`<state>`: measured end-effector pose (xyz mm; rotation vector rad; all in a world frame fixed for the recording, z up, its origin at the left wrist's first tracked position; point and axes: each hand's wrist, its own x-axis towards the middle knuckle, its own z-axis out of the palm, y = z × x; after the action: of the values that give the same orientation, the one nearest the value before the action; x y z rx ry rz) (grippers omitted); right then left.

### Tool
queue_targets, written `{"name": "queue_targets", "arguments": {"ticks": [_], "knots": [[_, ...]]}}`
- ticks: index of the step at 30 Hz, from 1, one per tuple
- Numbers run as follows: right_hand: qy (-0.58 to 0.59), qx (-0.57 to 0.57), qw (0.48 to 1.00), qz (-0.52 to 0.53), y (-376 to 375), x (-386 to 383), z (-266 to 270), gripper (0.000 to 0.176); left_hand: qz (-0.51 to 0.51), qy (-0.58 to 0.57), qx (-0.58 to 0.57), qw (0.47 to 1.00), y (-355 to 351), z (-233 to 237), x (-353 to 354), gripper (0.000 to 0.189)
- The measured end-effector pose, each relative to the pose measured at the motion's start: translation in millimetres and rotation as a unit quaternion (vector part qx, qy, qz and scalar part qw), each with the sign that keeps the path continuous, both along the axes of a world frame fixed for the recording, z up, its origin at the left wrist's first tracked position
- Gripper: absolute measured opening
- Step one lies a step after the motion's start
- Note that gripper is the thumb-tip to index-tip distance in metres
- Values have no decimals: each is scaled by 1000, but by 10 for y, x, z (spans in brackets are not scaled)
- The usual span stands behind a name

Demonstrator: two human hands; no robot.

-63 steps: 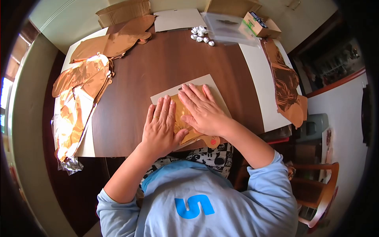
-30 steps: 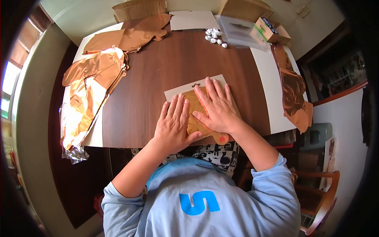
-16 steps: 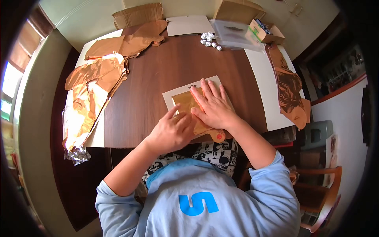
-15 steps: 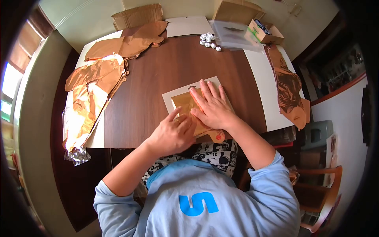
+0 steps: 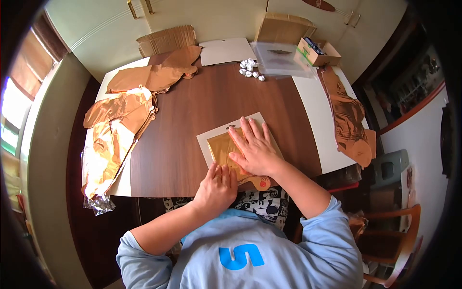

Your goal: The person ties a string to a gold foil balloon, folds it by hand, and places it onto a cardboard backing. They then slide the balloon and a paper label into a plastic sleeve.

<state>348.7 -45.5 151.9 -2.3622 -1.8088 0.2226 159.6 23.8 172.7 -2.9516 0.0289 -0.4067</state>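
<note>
A white card (image 5: 204, 144) with a hanger hole lies tilted near the table's front edge. On it rests a folded gold foil piece (image 5: 219, 148), whose rounded tab (image 5: 263, 183) with a red mark sticks out toward my body. My right hand (image 5: 257, 153) lies flat on the foil and card, fingers spread. My left hand (image 5: 217, 185) touches the lower left edge of the foil with its fingers bent and close together; whatever they grip is hidden.
Copper foil sheets (image 5: 113, 125) are stacked at the left, more foil (image 5: 349, 120) at the right. White rolled bits (image 5: 249, 68), clear plastic sleeves (image 5: 279, 58), an open box (image 5: 320, 53) and a white sheet (image 5: 226, 51) stand or lie along the back.
The view has tilted up a little. My left hand has moved from over the foil to its lower left edge, with its pointing finger now bent. My right hand stays flat on the foil.
</note>
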Motion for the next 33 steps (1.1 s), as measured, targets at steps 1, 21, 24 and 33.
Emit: {"name": "queue_targets", "arguments": {"ticks": [1,21,24,33], "knots": [[0,1,1000,1,-3,3,0,73,1,0,13,1000,-24,-4,-11,37],[132,309,931,-144,486,1184,197,21,-20,-82,-172,982,386,-187,26,35],[45,325,929,-170,836,1732,-66,13,-23,-104,-167,980,401,-234,52,33],[27,266,957,-116,388,1572,-109,9,-42,-119,-202,971,519,-208,79,30]]}}
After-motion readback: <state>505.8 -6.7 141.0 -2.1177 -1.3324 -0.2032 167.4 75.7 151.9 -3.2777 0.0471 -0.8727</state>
